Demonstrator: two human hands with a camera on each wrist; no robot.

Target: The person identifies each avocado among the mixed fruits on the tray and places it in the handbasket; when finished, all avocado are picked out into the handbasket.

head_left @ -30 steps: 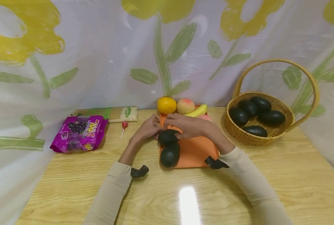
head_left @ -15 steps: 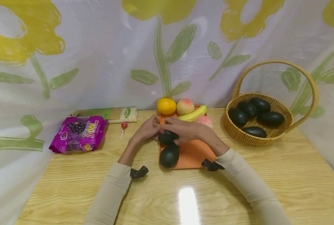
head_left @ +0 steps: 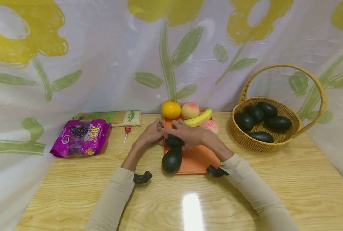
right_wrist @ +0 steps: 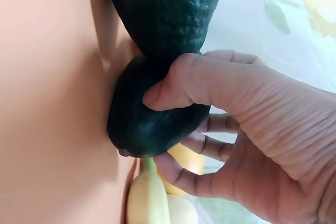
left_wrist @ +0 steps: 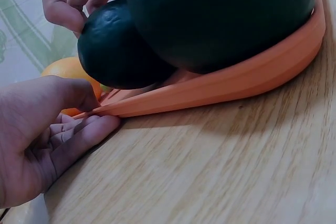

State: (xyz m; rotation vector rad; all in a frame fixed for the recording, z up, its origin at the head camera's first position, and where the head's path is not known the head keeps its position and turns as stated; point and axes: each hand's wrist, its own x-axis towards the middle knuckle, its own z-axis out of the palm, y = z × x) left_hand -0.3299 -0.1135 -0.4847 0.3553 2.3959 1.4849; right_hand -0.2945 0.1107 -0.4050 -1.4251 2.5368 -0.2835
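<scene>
My left hand (head_left: pixel 152 133) pinches the left rim of an orange tray (head_left: pixel 196 160); in the left wrist view its thumb lies over the rim and its fingers below. My right hand (head_left: pixel 191 133) grips a dark green avocado (right_wrist: pixel 152 114) on the tray, the thumb (right_wrist: pixel 173 90) on one side and fingertips on the other. Against that avocado leans a second avocado (head_left: pixel 171 160), at the tray's front left corner and over its rim. A lemon-like yellow-orange fruit (head_left: pixel 171 110), a peach (head_left: pixel 190 110), a banana (head_left: pixel 198 118) and a pink speckled fruit (head_left: pixel 209 126) sit at the tray's far end.
A wicker basket (head_left: pixel 246 142) with a tall handle holds several avocados at the right. On the left lie a purple candy bag (head_left: pixel 82 138), a red lollipop (head_left: pixel 127 129) and a flat green-and-tan packet (head_left: pixel 122 118). A flowered curtain (head_left: pixel 102 64) hangs behind the table.
My right hand has shifted slightly left and lower over the avocado, uncovering the banana and pink fruit. The front avocado has edged left. My left hand stays at the rim.
</scene>
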